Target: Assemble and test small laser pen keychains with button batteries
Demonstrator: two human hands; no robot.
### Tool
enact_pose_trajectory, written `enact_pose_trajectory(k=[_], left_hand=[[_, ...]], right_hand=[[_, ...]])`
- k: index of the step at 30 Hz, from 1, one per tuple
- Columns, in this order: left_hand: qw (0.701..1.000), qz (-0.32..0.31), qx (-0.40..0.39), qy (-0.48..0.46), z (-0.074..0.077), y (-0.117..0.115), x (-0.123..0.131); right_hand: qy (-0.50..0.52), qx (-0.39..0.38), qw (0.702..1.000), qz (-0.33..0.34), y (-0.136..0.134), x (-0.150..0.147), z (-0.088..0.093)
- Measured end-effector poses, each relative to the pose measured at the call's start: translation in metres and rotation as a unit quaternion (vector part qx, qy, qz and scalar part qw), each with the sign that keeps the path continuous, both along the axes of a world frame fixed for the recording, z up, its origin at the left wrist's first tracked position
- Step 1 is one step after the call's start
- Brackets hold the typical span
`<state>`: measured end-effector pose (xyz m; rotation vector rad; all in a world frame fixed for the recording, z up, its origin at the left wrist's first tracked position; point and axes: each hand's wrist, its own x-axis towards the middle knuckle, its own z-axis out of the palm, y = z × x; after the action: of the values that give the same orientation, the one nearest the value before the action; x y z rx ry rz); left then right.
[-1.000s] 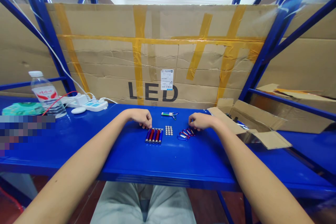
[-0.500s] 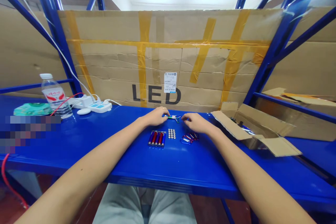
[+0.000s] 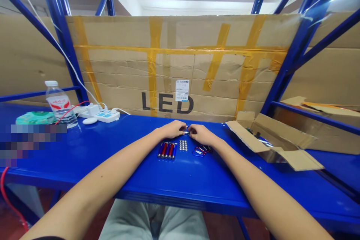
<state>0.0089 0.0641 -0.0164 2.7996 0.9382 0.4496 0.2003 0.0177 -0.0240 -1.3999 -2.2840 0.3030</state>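
Observation:
My left hand point(image 3: 174, 129) and my right hand point(image 3: 201, 134) meet behind the small parts on the blue table. Both have bent, closed fingertips around a small silver-ended piece point(image 3: 186, 132), mostly hidden by the fingers. Closer to me lies a row of blue and red metal tubes point(image 3: 167, 150) with silver ends, like mini flashlights. Right of them, silver button cells point(image 3: 183, 145) stand in a tidy grid. Several red, blue and dark carabiner clips point(image 3: 200, 151) lie below my right hand, partly covered by its wrist.
An open cardboard box point(image 3: 270, 138) with small parts inside stands to the right. At left are a water bottle point(image 3: 59, 105), a green packet point(image 3: 35, 118) and a white power strip point(image 3: 105, 115). A large cardboard sheet point(image 3: 126, 71) backs the blue table point(image 3: 180, 180).
My hands have come together, the right moving left and the left moving right. The silver, green and blue piece that showed between them is now mostly covered by fingers.

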Motion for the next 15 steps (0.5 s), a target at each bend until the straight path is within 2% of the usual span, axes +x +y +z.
enact_pose_trajectory(k=[4,9,12,15], left_hand=[[1.0,-0.005,0.023,0.009,-0.001,-0.003,0.0],[0.998,0.007,0.051,-0.02,0.0,-0.01,0.0],[0.997,0.004,0.06,-0.038,0.003,-0.017,0.0],[0.996,-0.015,0.08,-0.044,0.007,-0.025,0.0]], right_hand=[[-0.022,-0.004,0.999,-0.035,0.002,-0.003,-0.003],[-0.064,0.038,0.997,-0.028,0.002,-0.006,-0.003],[0.011,0.045,0.998,-0.04,0.001,-0.004,0.0],[0.172,-0.053,0.984,-0.004,0.0,0.0,0.004]])
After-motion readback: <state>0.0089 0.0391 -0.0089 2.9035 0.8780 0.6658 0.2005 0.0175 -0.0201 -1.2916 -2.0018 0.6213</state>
